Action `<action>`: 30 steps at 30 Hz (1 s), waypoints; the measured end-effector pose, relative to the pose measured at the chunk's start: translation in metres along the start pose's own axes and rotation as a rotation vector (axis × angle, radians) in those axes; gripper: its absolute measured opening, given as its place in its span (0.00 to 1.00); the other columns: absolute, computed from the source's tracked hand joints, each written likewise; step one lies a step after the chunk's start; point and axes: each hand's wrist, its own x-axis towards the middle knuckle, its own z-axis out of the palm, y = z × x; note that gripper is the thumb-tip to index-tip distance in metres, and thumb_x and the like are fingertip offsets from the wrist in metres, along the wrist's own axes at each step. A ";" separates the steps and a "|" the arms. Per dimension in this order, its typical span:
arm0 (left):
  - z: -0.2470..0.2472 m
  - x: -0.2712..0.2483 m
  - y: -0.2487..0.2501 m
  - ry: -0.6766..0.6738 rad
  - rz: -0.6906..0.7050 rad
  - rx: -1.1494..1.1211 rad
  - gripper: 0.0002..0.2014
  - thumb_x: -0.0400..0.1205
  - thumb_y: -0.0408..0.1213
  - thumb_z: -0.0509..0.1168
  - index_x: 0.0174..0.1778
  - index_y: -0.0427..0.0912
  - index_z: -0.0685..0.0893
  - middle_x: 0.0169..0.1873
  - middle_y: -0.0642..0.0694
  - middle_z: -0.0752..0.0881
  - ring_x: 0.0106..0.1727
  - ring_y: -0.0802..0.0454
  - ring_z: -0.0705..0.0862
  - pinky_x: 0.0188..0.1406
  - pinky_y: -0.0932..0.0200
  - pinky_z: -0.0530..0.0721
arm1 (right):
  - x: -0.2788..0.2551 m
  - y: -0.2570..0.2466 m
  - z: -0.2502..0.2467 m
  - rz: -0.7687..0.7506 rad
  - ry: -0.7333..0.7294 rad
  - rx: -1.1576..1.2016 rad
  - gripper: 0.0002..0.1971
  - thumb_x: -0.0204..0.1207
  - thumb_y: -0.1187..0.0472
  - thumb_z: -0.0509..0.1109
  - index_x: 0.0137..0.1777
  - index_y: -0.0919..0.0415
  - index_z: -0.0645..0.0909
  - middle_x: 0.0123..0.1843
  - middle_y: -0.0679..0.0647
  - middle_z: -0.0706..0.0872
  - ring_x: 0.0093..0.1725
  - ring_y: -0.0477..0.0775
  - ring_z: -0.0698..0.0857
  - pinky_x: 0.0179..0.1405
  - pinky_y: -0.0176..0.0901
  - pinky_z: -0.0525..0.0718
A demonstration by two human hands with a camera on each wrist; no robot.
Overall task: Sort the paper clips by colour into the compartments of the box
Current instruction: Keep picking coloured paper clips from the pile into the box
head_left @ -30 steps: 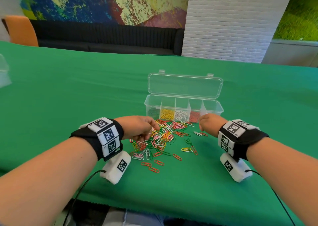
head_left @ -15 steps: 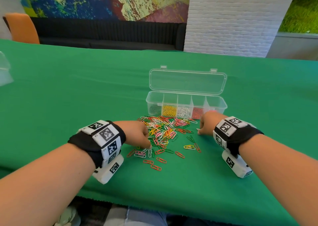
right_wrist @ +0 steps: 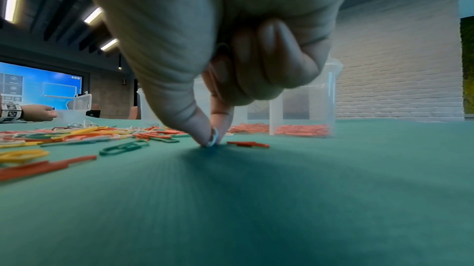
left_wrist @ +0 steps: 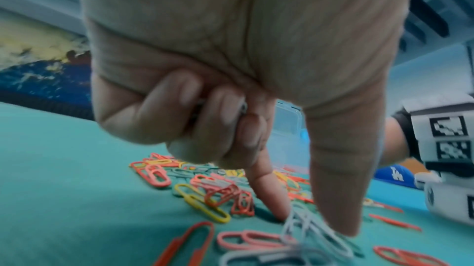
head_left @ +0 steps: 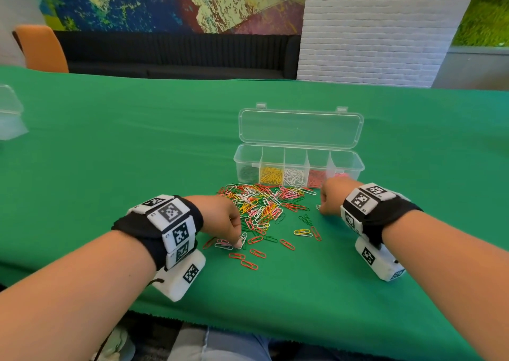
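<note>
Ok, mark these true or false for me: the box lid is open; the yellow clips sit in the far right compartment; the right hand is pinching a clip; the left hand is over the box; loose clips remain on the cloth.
1. The box lid is open. True.
2. Yellow clips fill the far right compartment. False: second from the left.
3. The right hand pinches a white clip. True.
4. The left hand is over the box. False: it is down at the loose clips.
5. Loose clips remain on the green cloth. True.

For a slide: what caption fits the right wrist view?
Right hand pinching a white paper clip off the green cloth.
</note>
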 end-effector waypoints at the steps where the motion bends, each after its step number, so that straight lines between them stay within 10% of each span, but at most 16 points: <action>1: 0.000 -0.001 0.000 0.003 -0.002 0.003 0.11 0.75 0.47 0.72 0.50 0.47 0.87 0.44 0.53 0.86 0.44 0.56 0.80 0.48 0.61 0.79 | 0.000 0.000 0.001 0.006 0.007 0.013 0.10 0.77 0.55 0.65 0.37 0.59 0.77 0.31 0.50 0.76 0.35 0.51 0.78 0.40 0.39 0.83; 8: 0.008 0.006 0.009 -0.001 -0.020 0.006 0.07 0.77 0.43 0.69 0.45 0.44 0.86 0.43 0.49 0.86 0.43 0.54 0.81 0.50 0.59 0.84 | -0.012 -0.007 -0.009 -0.008 0.028 0.218 0.18 0.84 0.57 0.50 0.31 0.56 0.66 0.30 0.51 0.69 0.31 0.49 0.71 0.33 0.39 0.71; 11: 0.009 0.011 0.011 -0.019 -0.042 0.036 0.06 0.77 0.43 0.65 0.39 0.44 0.80 0.36 0.49 0.80 0.38 0.51 0.77 0.42 0.60 0.81 | -0.023 -0.007 -0.020 -0.035 0.033 0.329 0.18 0.87 0.57 0.47 0.60 0.62 0.77 0.50 0.56 0.82 0.54 0.54 0.80 0.54 0.42 0.75; 13: 0.009 0.014 0.009 -0.024 -0.060 0.033 0.09 0.77 0.46 0.64 0.38 0.44 0.78 0.34 0.49 0.76 0.36 0.50 0.74 0.38 0.59 0.78 | -0.026 -0.006 -0.023 -0.017 0.009 0.519 0.20 0.87 0.56 0.46 0.75 0.58 0.68 0.43 0.46 0.77 0.41 0.42 0.77 0.41 0.32 0.74; 18: 0.004 0.013 0.008 0.011 -0.044 -0.001 0.09 0.75 0.49 0.66 0.36 0.47 0.82 0.33 0.49 0.78 0.35 0.50 0.74 0.37 0.62 0.74 | -0.021 -0.003 -0.017 0.090 -0.087 0.958 0.12 0.83 0.63 0.50 0.37 0.60 0.67 0.28 0.55 0.71 0.21 0.49 0.65 0.15 0.29 0.63; 26: -0.002 0.008 0.009 -0.040 -0.027 -0.729 0.11 0.78 0.28 0.59 0.30 0.42 0.72 0.21 0.50 0.69 0.19 0.58 0.64 0.18 0.67 0.63 | -0.018 -0.006 -0.010 0.048 -0.131 1.098 0.12 0.76 0.76 0.52 0.41 0.61 0.72 0.30 0.57 0.75 0.23 0.50 0.69 0.19 0.36 0.67; 30: -0.006 0.007 0.008 -0.072 -0.044 -1.097 0.10 0.77 0.23 0.52 0.33 0.40 0.69 0.29 0.43 0.80 0.19 0.58 0.70 0.14 0.70 0.63 | -0.019 -0.009 -0.011 0.053 -0.170 1.209 0.22 0.75 0.79 0.47 0.48 0.60 0.80 0.25 0.53 0.71 0.21 0.47 0.64 0.16 0.33 0.63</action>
